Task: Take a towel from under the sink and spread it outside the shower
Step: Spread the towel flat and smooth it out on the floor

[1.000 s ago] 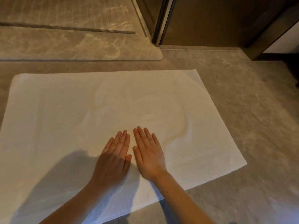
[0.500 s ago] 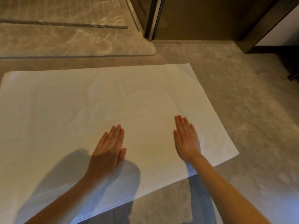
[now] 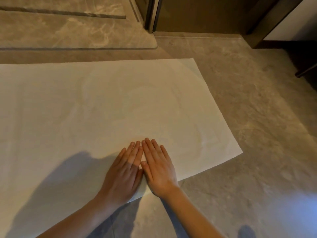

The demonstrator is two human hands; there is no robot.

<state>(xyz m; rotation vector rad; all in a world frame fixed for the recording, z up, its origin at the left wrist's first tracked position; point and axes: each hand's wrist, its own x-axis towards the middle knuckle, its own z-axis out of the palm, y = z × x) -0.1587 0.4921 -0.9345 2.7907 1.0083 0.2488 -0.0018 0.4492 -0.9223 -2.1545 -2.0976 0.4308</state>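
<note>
1. White towel (image 3: 103, 109) lies spread flat on the marble floor (image 3: 257, 117), filling the left and middle of the frame, just below the shower threshold (image 3: 77, 35) at upper left.
2. Left hand (image 3: 123, 174) and right hand (image 3: 158, 170) rest palm-down on its near edge, lower centre, index fingers touching.
3. Fingers straight, held close together, pinching nothing.

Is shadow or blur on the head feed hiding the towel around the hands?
Head view: warm, dim light; a shadow darkens the towel left of the left hand, though its surface is readable; the right hand is lit; fingertips look slightly soft; a bluish flare sits on the floor at lower right.
</note>
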